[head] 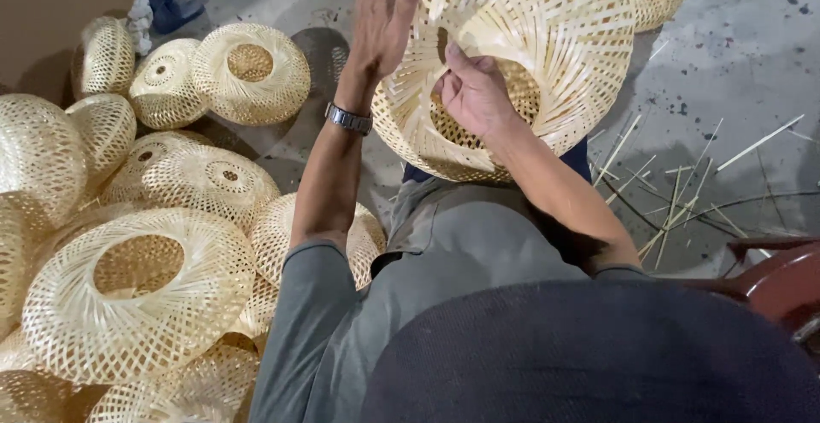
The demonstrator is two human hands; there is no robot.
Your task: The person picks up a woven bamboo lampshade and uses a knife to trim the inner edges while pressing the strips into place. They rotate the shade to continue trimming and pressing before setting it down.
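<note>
Head view: over the lap, a pale woven bamboo shade (547, 39) is held above the grey floor (752, 56). Left hand (383, 17) lies open against its rim; right hand (472, 92) pinches a strip at its opening. Finished shades (137, 295) crowd the left side; loose strips (683, 192) lie at right.

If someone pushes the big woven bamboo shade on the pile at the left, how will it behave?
The big shade is probably light, since its open weave is thin strips. Its rounded form suggests it may roll or slide off the pile of shades. It likely flexes slightly, as the strips look thin.
</note>
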